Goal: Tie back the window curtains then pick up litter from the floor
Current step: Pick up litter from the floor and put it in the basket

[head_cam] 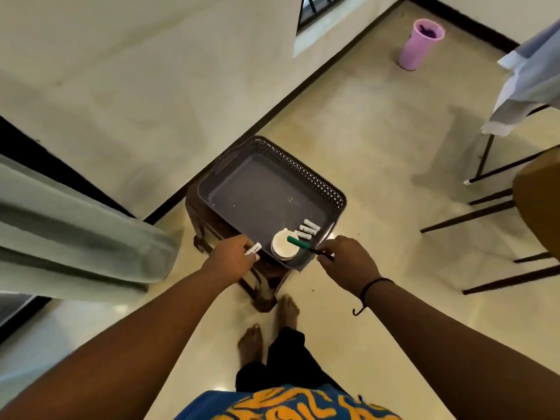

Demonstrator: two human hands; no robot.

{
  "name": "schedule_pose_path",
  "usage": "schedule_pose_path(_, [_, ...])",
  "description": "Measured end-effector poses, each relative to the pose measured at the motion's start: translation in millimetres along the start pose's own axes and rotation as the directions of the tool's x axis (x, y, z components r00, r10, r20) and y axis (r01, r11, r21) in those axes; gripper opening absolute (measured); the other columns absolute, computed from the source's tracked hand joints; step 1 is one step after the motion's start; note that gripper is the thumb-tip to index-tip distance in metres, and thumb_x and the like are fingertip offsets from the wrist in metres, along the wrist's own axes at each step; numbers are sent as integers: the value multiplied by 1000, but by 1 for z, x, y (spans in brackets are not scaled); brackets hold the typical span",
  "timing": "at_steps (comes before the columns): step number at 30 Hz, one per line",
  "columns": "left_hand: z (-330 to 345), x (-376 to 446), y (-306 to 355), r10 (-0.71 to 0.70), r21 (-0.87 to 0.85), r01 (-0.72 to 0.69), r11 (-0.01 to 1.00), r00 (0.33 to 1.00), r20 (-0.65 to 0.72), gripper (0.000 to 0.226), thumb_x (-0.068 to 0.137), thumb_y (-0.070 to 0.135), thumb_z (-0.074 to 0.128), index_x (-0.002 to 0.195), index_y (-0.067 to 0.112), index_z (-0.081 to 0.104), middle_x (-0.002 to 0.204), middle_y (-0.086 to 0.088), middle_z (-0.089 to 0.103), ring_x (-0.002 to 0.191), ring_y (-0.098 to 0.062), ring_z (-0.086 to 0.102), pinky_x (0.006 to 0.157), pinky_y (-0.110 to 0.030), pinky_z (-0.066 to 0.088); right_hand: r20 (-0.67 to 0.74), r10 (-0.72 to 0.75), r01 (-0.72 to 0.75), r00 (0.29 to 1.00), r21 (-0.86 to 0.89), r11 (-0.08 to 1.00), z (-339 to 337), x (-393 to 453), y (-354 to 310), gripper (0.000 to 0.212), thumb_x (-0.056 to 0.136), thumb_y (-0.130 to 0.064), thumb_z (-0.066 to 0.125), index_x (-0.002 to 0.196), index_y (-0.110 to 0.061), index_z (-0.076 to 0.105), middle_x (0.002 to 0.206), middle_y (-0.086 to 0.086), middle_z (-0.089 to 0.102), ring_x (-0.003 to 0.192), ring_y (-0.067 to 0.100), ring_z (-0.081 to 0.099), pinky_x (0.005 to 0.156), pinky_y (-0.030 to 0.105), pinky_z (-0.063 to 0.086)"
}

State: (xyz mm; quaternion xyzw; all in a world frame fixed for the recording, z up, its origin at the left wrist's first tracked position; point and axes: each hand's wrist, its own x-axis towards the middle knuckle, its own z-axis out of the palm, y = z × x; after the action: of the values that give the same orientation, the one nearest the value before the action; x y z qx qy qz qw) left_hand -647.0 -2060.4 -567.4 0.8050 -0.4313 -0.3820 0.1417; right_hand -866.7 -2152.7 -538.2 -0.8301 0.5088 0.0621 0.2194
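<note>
A dark plastic basket (318, 177) rests on a brown stool (212, 225) in front of me. In its near corner lie a white round lid (281, 248) and three small white tubes (307, 228). My left hand (231, 256) is closed around a white tube (254, 248) just outside the basket's near left rim. My right hand (345, 262) grips a green marker (300, 242) by its dark end, and the marker's tip reaches over the lid. A pale green curtain (75, 234) hangs bunched at the left.
A pink waste bin (419, 45) stands by the far wall. A cloth-covered table (530, 77) and a wooden chair (539, 201) with dark metal legs fill the right side. My bare feet (266, 325) stand on the glossy cream floor just behind the stool.
</note>
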Motion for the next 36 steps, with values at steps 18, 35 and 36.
schedule_pose_path(18, [1, 143, 31, -80, 314, 40, 949, 990, 115, 27, 91, 32, 57, 115, 19, 57, 110, -8, 65, 99, -26, 60, 82, -35, 46, 242, -131, 184, 961, -212, 960, 24, 203, -3, 23, 93, -21, 48, 109, -18, 63, 107, 9, 60, 99, 30, 59, 78, 37, 49])
schedule_pose_path(35, [74, 195, 82, 177, 257, -265, 929, 931, 319, 31, 88, 12, 55, 118, 12, 63, 118, -15, 57, 107, -33, 56, 92, -44, 47, 310, -43, 135, 950, -282, 950, 20, 224, 46, 24, 92, -13, 50, 114, -12, 60, 98, 8, 64, 85, 27, 63, 66, 34, 53])
schedule_pose_path(36, [77, 197, 84, 188, 268, -283, 921, 925, 331, 31, 89, 11, 54, 119, 12, 62, 118, -16, 58, 106, -34, 57, 91, -44, 48, 312, -60, 159, 948, -303, 940, 20, 225, 47, 23, 93, -13, 50, 113, -11, 60, 97, 8, 64, 85, 27, 63, 63, 34, 50])
